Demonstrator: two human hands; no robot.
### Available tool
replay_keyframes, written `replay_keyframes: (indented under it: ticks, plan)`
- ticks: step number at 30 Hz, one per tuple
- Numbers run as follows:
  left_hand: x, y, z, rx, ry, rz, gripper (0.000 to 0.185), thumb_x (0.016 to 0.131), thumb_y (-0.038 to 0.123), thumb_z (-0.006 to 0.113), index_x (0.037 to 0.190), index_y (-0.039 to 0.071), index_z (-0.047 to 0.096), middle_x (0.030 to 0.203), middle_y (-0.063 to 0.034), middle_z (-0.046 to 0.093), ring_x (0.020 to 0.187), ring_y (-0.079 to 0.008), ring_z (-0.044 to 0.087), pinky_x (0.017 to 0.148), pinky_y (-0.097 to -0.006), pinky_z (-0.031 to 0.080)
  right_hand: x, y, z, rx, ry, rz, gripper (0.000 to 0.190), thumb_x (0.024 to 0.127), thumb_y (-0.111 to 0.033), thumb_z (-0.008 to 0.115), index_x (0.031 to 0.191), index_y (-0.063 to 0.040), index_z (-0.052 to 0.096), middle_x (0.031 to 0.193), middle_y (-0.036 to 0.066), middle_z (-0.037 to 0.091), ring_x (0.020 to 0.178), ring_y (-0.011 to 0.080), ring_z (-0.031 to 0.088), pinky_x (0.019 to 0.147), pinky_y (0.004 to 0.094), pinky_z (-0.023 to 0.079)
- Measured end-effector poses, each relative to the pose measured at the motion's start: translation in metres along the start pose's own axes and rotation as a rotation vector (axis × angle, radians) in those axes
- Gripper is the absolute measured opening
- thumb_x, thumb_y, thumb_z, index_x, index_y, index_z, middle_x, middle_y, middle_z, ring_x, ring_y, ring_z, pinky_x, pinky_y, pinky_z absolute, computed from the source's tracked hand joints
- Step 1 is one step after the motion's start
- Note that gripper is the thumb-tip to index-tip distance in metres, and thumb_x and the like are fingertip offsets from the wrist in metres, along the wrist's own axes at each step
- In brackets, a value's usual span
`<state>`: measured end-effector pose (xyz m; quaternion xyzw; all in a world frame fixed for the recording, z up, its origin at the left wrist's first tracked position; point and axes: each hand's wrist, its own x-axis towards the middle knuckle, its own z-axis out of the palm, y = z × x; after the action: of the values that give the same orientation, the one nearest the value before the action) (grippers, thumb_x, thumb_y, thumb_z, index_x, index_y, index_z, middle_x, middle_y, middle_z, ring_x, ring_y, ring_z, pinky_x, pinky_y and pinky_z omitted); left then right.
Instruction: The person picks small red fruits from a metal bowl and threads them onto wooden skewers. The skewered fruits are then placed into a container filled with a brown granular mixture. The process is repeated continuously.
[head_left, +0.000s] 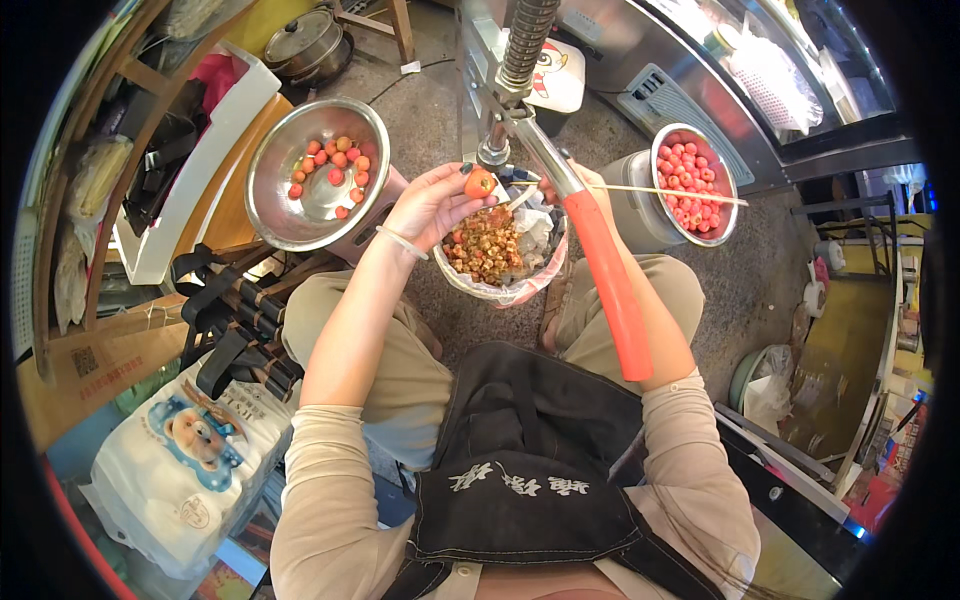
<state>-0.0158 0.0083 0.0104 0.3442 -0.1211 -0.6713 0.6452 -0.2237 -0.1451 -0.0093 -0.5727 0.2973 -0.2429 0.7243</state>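
My left hand holds a small orange-red fruit, like a hawthorn, between thumb and fingers. A thin wooden stick is in my right hand, partly hidden behind the lever; its left end reaches close to the fruit. A metal hand press with a red-sleeved lever stands over my hands. Below them is a lined bin holding brown cores and scraps. At the left, a steel bowl holds several whole fruits. At the right, a steel bowl is full of red fruits.
The right bowl rests on a grey bucket. Farther off stand a lidded pot and a white-topped stool. At lower left are black straps and a white plastic package. A metal-fronted cabinet borders the upper right.
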Motion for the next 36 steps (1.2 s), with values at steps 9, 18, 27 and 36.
replay_keyframes:
  ticks: [9, 18, 27, 36]
  plan:
    - [0.002, -0.015, 0.013, -0.112, -0.151, 0.037, 0.040, 0.092, 0.006, 0.054, 0.130, -0.004, 0.043, 0.124, -0.0173, 0.054, 0.113, -0.0257, 0.057, 0.102, -0.0366, 0.047, -0.037, -0.019, 0.047, -0.216, 0.024, -0.436, 0.034, 0.099, -0.026, 0.046, 0.104, 0.003, 0.062, 0.098, 0.011, 0.065, 0.089, 0.0165, 0.061, 0.077, 0.0298, 0.049]
    - [0.003, -0.022, 0.021, -0.085, -0.240, 0.065, 0.042, 0.092, 0.008, 0.055, 0.130, -0.004, 0.044, 0.130, -0.0216, 0.051, 0.116, -0.0293, 0.056, 0.101, -0.0376, 0.046, -0.044, -0.016, 0.052, -0.470, 0.107, -0.557, 0.017, 0.095, -0.006, 0.050, 0.102, 0.006, 0.061, 0.102, 0.014, 0.065, 0.092, 0.0174, 0.063, 0.083, 0.0302, 0.049]
    - [0.001, -0.029, 0.018, -0.012, -0.196, 0.075, 0.040, 0.092, 0.008, 0.055, 0.129, -0.005, 0.046, 0.131, -0.0235, 0.050, 0.115, -0.0318, 0.057, 0.101, -0.0378, 0.046, -0.045, -0.026, 0.064, -0.534, 0.178, -0.580, 0.011, 0.084, -0.007, 0.058, 0.085, 0.002, 0.063, 0.084, 0.015, 0.065, 0.079, 0.0322, 0.064, 0.069, 0.0368, 0.051]
    - [0.004, -0.029, 0.019, -0.121, -0.203, 0.117, 0.036, 0.093, 0.005, 0.054, 0.126, -0.005, 0.048, 0.124, -0.0216, 0.054, 0.116, -0.0315, 0.055, 0.101, -0.0371, 0.047, -0.050, -0.029, 0.058, -0.500, 0.153, -0.539, 0.018, 0.093, -0.006, 0.050, 0.099, 0.004, 0.064, 0.085, 0.013, 0.066, 0.076, 0.0198, 0.064, 0.070, 0.0294, 0.050]
